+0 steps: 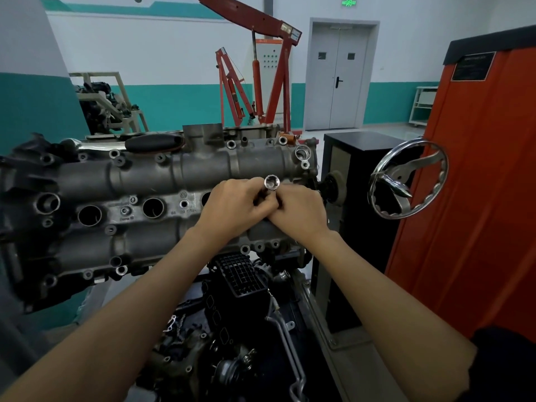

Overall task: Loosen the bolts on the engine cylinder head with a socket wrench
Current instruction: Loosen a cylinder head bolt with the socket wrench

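Both hands meet in front of the grey cast-aluminium cylinder head (162,195), near its right end. The left hand (232,207) and right hand (298,210) curl together around a shiny chrome socket (271,181), its open hollow end facing up. This is probably fitting it to a wrench hidden in the grip. The casting looks rough and matte, the socket smooth.

Two bare forearms enter from the lower edge, no gloves, no watch, no rings visible. Left hand (232,204) and right hand (298,210) are uncovered. A dark sleeve (504,364) shows on the right upper arm at the frame's lower right corner.
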A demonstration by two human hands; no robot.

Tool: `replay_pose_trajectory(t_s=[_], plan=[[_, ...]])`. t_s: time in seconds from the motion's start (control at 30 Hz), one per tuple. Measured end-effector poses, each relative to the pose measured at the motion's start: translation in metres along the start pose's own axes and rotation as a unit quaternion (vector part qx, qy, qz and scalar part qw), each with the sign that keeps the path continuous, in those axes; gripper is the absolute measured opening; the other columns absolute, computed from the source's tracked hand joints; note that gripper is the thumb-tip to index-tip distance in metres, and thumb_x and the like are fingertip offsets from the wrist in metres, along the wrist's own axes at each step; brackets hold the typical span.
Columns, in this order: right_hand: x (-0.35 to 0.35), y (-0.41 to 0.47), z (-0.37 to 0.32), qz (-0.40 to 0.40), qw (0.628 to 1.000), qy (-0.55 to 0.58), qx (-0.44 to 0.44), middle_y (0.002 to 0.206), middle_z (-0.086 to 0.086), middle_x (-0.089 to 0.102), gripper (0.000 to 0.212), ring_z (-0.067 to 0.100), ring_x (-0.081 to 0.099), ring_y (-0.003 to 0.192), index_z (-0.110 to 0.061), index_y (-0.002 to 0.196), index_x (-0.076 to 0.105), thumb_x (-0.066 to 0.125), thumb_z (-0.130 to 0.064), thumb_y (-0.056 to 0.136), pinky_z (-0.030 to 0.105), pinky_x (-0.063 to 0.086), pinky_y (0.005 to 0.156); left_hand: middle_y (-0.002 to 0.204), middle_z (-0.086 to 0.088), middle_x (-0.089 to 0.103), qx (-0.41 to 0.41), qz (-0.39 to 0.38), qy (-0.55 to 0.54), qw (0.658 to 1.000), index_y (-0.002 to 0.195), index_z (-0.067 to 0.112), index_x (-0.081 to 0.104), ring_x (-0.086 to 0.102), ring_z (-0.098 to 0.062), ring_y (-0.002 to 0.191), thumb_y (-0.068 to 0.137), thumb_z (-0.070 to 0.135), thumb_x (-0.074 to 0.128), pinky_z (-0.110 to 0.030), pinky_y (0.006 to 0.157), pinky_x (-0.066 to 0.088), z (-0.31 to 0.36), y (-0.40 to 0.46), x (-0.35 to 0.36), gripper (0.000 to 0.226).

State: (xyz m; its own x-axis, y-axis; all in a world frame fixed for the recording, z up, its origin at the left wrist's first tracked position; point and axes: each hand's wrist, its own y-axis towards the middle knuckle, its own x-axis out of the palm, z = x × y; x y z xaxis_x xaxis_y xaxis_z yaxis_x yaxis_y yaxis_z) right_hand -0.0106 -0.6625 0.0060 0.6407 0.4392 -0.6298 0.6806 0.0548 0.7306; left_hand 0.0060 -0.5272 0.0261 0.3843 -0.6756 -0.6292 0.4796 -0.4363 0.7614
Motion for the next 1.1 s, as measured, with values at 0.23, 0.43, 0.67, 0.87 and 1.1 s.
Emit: replay_pose_trajectory(t_s=[0.23, 0.43, 0.67, 0.87, 1.1], plan=[[0.0024, -0.0012, 0.0003, 0.032, 0.999, 0.015, -0.013, 0.059, -0.002, 0.062, 0.022, 0.007, 0.04, 0.053, -0.017, 0.064, 0.064, 0.05, -0.03, 0.075, 0.014, 0.021, 0.046, 0.049, -0.011, 0.054, 0.011, -0.016, 0.015, 1.0, 0.06, -0.001, 0.058, 0.052, -0.026, 0.048, 0.089, 0.043, 0.054, -0.029, 0.047, 0.032, -0.0041, 0.0004, 0.0002, 0.053], [0.0007, -0.001, 0.0004, 0.003, 1.0, 0.008, -0.002, 0.059, -0.008, 0.049, 0.014, 0.014, 0.042, 0.051, -0.022, 0.066, 0.044, 0.049, -0.03, 0.076, 0.02, 0.021, 0.045, 0.068, -0.004, 0.055, 0.016, -0.01, 0.028, 0.999, 0.08, 0.005, 0.054, 0.052, -0.023, 0.058, 0.082, 0.052, 0.029, -0.038, 0.053, 0.043, -0.0005, 0.0004, -0.0003, 0.053], [0.0032, 0.0015, 0.0016, -0.017, 0.999, -0.023, 0.014, 0.07, -0.003, 0.06, 0.022, 0.016, 0.054, 0.061, -0.015, 0.083, 0.05, 0.053, -0.036, 0.082, 0.029, 0.037, 0.052, 0.057, 0.004, 0.044, 0.019, -0.005, 0.034, 0.999, 0.068, 0.015, 0.041, 0.046, -0.02, 0.048, 0.092, 0.035, 0.05, -0.026, 0.046, 0.025, -0.0014, 0.0004, 0.0006, 0.032], [0.0018, -0.0003, 0.0004, 0.021, 1.0, 0.014, -0.012, 0.06, 0.001, 0.06, 0.018, 0.014, 0.043, 0.053, -0.022, 0.064, 0.053, 0.05, -0.031, 0.079, 0.018, 0.02, 0.046, 0.051, -0.007, 0.053, 0.016, -0.012, 0.044, 0.999, 0.067, 0.001, 0.056, 0.049, -0.023, 0.047, 0.089, 0.041, 0.044, -0.029, 0.046, 0.031, -0.0026, -0.0002, 0.0009, 0.047], [-0.0007, -0.0019, -0.0023, 0.039, 0.998, 0.027, -0.027, 0.049, -0.017, 0.03, 0.029, 0.008, 0.031, 0.044, -0.031, 0.06, 0.027, 0.051, -0.026, 0.076, 0.018, 0.016, 0.044, 0.071, -0.003, 0.054, 0.022, -0.006, 0.025, 0.999, 0.082, 0.008, 0.049, 0.05, -0.02, 0.056, 0.085, 0.051, 0.029, -0.032, 0.049, 0.039, -0.0019, 0.0005, 0.0019, 0.047]])
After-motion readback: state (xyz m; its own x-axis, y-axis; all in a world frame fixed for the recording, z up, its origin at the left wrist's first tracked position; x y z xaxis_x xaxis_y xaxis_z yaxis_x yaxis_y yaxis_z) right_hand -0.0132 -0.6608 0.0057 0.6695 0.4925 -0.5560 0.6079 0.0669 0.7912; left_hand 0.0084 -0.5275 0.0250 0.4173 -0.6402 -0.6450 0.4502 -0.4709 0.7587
